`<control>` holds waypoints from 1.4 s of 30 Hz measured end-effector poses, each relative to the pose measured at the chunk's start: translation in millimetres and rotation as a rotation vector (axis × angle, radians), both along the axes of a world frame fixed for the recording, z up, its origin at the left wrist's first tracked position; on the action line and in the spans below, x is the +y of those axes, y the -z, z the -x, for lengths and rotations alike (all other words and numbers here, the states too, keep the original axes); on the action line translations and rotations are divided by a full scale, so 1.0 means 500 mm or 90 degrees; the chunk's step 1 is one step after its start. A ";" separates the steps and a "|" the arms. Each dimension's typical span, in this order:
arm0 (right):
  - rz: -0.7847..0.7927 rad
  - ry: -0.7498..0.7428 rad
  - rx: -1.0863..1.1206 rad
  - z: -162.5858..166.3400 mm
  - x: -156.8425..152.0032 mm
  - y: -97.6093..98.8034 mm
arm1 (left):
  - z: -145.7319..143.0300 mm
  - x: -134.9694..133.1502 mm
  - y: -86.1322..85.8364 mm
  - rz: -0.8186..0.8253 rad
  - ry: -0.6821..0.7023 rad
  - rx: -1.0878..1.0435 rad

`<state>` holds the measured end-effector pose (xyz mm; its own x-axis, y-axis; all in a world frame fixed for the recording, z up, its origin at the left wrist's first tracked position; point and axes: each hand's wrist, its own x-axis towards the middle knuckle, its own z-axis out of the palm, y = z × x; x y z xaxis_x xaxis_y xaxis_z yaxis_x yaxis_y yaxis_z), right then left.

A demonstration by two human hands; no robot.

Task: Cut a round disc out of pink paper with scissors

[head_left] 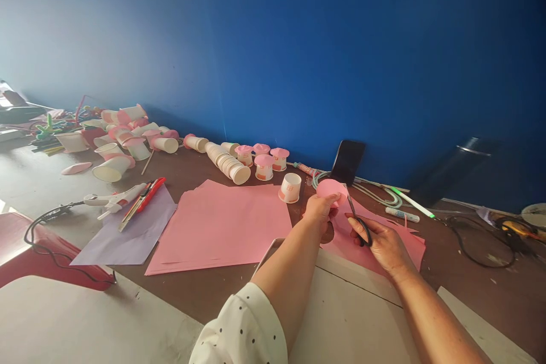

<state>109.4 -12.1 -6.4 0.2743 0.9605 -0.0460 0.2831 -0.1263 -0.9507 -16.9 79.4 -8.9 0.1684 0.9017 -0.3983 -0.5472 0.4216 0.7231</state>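
My left hand point(321, 208) pinches a round piece of pink paper point(330, 189) and holds it up over the table. In my right hand point(384, 243) is a pair of black-handled scissors point(363, 231), its blades pointing up at the right edge of the pink circle. Below both hands lies cut pink paper point(401, 239) with ragged strips at its right end. Just left of my left hand stands a paper cup point(290, 188) with a window and a door drawn on it. Behind it, several small cups with pink paper roofs point(264, 166) stand together.
Pink sheets point(230, 222), a stack of cups point(227, 163), a red utility knife point(143, 203) and a glue gun point(115, 199) lie leftward. A phone point(348, 162) leans on the blue partition point(298, 57). Cables and a glue stick point(402, 215) lie rightward.
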 end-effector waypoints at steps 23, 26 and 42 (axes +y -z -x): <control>0.007 0.018 0.024 0.004 0.000 -0.008 | -0.001 0.001 0.005 -0.007 0.008 -0.007; 0.006 0.019 0.019 0.005 0.000 -0.009 | -0.001 0.002 0.006 -0.004 0.010 -0.001; -0.003 0.019 0.000 0.000 0.002 -0.001 | -0.005 0.005 0.011 0.002 0.007 0.009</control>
<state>109.5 -11.0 -6.0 0.3021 0.9524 -0.0418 0.2786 -0.1302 -0.9515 -14.5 81.9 -14.4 0.1731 0.8983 -0.4038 -0.5320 0.4303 0.7292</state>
